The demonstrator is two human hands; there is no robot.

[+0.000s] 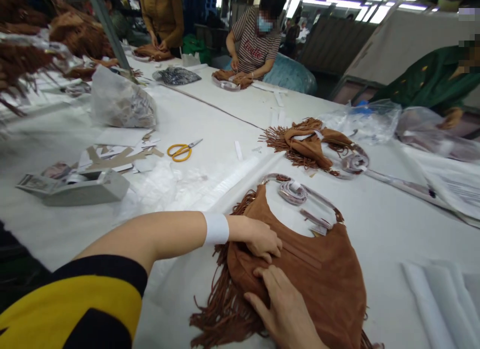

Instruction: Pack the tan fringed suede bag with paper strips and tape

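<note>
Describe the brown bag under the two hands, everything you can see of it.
The bag is brown, of what looks like suede, with long thin fringe down its left side. It lies flat on the white table, its top edge dipping in a deep curve. A strap with gold-coloured fittings arches above that curve. A long raised line crosses the upper body. The left hand and right hand rest on it, near the fringed side.

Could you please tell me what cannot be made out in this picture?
- Inside of the brown fringed shoulder bag: head view, hidden by its outer panel.
- Forearm behind the right hand: head view, cut off by the bottom edge.
- Print on the papers at right: head view, blurred and too small.
- Contents of the plastic bag: head view, obscured by crumpled plastic.
</note>
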